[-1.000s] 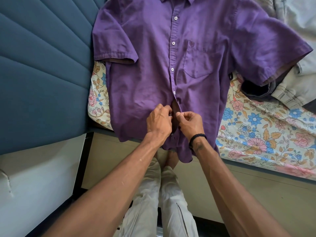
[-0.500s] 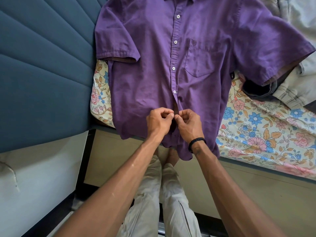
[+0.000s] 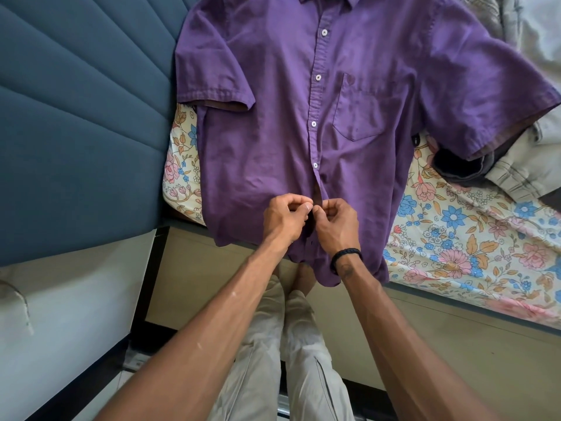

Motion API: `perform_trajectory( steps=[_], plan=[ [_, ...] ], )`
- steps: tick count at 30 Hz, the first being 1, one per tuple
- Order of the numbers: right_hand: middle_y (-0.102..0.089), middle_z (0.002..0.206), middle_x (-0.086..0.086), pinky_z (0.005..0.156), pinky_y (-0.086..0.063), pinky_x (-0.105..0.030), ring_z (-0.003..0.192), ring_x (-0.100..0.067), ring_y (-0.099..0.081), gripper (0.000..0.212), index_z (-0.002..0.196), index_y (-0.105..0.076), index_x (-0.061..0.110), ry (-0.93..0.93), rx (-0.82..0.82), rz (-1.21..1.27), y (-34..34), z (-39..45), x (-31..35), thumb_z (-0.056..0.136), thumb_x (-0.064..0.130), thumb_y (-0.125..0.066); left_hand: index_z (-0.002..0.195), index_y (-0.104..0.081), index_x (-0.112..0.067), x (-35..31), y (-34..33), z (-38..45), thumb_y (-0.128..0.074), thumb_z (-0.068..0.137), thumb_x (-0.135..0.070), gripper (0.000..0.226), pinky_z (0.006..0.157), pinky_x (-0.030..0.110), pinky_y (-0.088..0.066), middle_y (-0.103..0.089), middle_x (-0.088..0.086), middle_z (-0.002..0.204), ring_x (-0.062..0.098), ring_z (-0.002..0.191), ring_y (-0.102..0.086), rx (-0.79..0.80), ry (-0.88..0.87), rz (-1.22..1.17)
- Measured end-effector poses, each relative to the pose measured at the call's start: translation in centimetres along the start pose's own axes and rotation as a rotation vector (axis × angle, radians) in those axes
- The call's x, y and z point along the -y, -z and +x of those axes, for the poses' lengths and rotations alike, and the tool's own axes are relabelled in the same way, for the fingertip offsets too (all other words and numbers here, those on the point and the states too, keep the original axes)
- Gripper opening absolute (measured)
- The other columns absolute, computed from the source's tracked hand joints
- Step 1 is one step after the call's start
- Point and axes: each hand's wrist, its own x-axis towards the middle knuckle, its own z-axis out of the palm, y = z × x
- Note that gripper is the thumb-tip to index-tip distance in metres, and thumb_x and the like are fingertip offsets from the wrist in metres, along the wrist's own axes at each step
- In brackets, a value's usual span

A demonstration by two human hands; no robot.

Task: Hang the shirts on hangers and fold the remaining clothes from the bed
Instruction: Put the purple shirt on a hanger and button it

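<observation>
While both hands work at the placket, the purple shirt [image 3: 264,141] lies face up on the floral bed sheet [image 3: 473,238], collar far from the person, hem hanging over the bed edge toward them. Only one view, head cam. Left hand [image 3: 283,218] pinches the left front edge, right hand [image 3: 335,221] pinches the right edge; fingertips of both curled tight on fabric, nearly touching across the gap. Key relation: shirt's long axis runs straight away from the person, button line dead centre btwn the hands, so neither hand is nearer. Four buttons above are done up; the open part starts just above the fingers and runs down to the hem. Button itself is hidden behind the thumbs, prob. mid-fastening. Grey clothes [image 3: 534,165] piled at right, under the sleeve. No brand, label or readable writing visible anywhere.
</observation>
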Motion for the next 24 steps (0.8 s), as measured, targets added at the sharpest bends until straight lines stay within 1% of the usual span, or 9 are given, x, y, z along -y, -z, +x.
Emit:
perform_trajectory(
  steps=[3,6,8,10,13,17,19,21,24],
  plan=[
    [-0.075,0.077,-0.001,0.064,-0.057,-0.029,0.067,-0.011,-0.069,0.009,0.086,-0.069,0.016,-0.035,0.020,0.052,0.1,0.0,-0.2,0.092,0.020,-0.074,0.092,-0.078,-0.018,0.0,0.0,0.0,-0.072,0.092,-0.012,0.009,0.077,0.034,-0.064,-0.078,0.001,0.079,0.007,0.068,-0.073,0.012,0.006,-0.051],
    [-0.077,0.076,0.000,0.066,-0.060,-0.028,0.072,-0.015,-0.075,0.009,0.085,-0.072,0.020,-0.039,0.058,0.118,0.3,-0.3,-0.2,0.093,0.015,-0.074,0.095,-0.079,-0.012,-0.3,0.2,-0.2,-0.071,0.092,-0.009,0.008,0.072,0.028,-0.064,-0.077,0.001,0.078,0.006,0.066,-0.072,0.015,0.003,-0.048],
    [-0.078,0.076,0.002,0.068,-0.059,-0.023,0.074,-0.012,-0.075,0.014,0.084,-0.074,0.022,-0.041,0.067,0.163,0.5,-0.6,-0.1,0.094,0.011,-0.073,0.094,-0.079,-0.014,-0.4,0.3,-0.2,-0.072,0.091,-0.009,0.009,0.071,0.026,-0.063,-0.077,-0.001,0.076,0.005,0.066,-0.073,0.003,-0.015,-0.022],
    [-0.079,0.079,0.000,0.069,-0.057,-0.021,0.074,-0.008,-0.074,0.012,0.088,-0.076,0.018,-0.052,0.072,0.230,0.5,-1.0,0.1,0.095,0.009,-0.072,0.091,-0.080,-0.018,-0.4,0.2,-0.3,-0.074,0.089,-0.011,0.010,0.072,0.028,-0.063,-0.076,-0.004,0.073,0.005,0.066,-0.074,-0.019,-0.041,0.007],
    [-0.078,0.078,0.001,0.067,-0.054,-0.018,0.069,-0.001,-0.069,0.016,0.087,-0.078,0.018,-0.061,0.075,0.303,0.5,-1.3,0.5,0.097,0.008,-0.069,0.089,-0.080,-0.020,-0.2,0.0,-0.5,-0.076,0.087,-0.013,0.008,0.076,0.028,-0.063,-0.076,-0.007,0.072,0.002,0.064,-0.073,-0.087,-0.084,0.031],
    [-0.077,0.074,0.005,0.067,-0.053,-0.019,0.067,0.001,-0.067,0.022,0.082,-0.077,0.020,-0.080,0.075,0.333,0.5,-1.4,0.4,0.098,0.008,-0.067,0.090,-0.081,-0.016,-0.4,-0.3,-1.0,-0.075,0.087,-0.014,0.007,0.074,0.020,-0.059,-0.072,-0.013,0.068,-0.007,0.061,-0.068,-0.138,-0.150,0.068],
    [-0.076,0.075,0.003,0.066,-0.053,-0.019,0.065,0.001,-0.066,0.013,0.088,-0.078,0.012,-0.102,0.061,0.325,0.7,-1.2,0.3,0.096,0.008,-0.070,0.091,-0.081,-0.016,-0.1,-0.5,-1.0,-0.075,0.087,-0.014,0.008,0.075,0.024,-0.061,-0.074,-0.010,0.072,-0.004,0.066,-0.070,-0.135,-0.177,0.083],
    [-0.074,0.073,0.002,0.064,-0.053,-0.018,0.063,0.001,-0.066,0.005,0.093,-0.077,0.003,-0.121,0.046,0.335,0.8,-1.0,0.3,0.094,0.006,-0.073,0.094,-0.080,-0.015,0.0,-0.6,-1.0,-0.072,0.089,-0.013,0.010,0.077,0.032,-0.063,-0.078,-0.005,0.079,0.005,0.072,-0.074,-0.099,-0.196,0.089],
    [-0.074,0.072,0.001,0.062,-0.053,-0.017,0.062,0.000,-0.067,0.008,0.093,-0.076,-0.001,-0.141,0.054,0.325,1.0,-0.5,0.1,0.090,0.006,-0.078,0.097,-0.081,-0.015,-0.2,-0.5,-0.8,-0.070,0.092,-0.020,0.013,0.081,0.031,-0.061,-0.079,-0.002,0.088,0.009,0.079,-0.075,-0.041,-0.221,0.149]
  ],
)
